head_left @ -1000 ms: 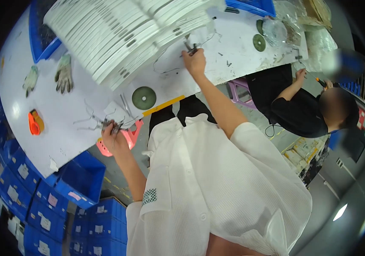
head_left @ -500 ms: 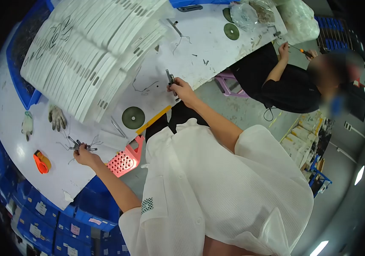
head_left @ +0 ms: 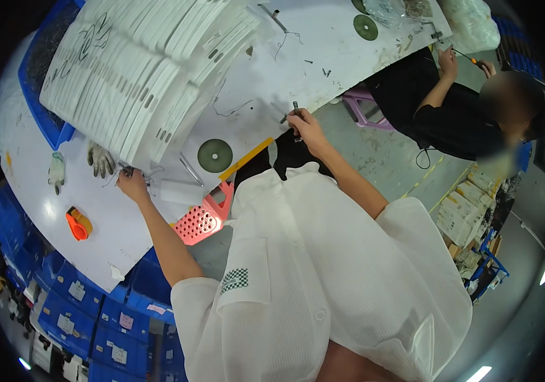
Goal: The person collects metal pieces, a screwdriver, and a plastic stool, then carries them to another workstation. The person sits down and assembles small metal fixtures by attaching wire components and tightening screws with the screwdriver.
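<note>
My left hand (head_left: 133, 186) is on the near left of the table. Its fingers are closed on a small dark metal part with thin wires (head_left: 128, 170), mostly hidden by the fingers. Just beyond it lies a grey work glove (head_left: 100, 159). My right hand (head_left: 310, 134), near the table's front edge, grips a slim dark metal part (head_left: 296, 109) that sticks out past the fingers. Another short metal piece (head_left: 283, 119) shows beside those fingers; whether it is attached, I cannot tell. Between my hands lie a green disc with a centre hole (head_left: 215, 156) and a metal rod (head_left: 191, 169).
A tall stack of white slotted panels (head_left: 139, 83) fills the table's far left, beside a blue bin (head_left: 38, 95). An orange tape dispenser (head_left: 79, 224) lies at left. A pink stool (head_left: 199, 223) stands below the edge. At right, a co-worker (head_left: 457, 121) holds an orange-handled tool (head_left: 474, 61).
My left hand has moved farther in over the table, towards the glove and panels. My right hand has shifted right, and its metal part has turned. The camera view has shifted slightly.
</note>
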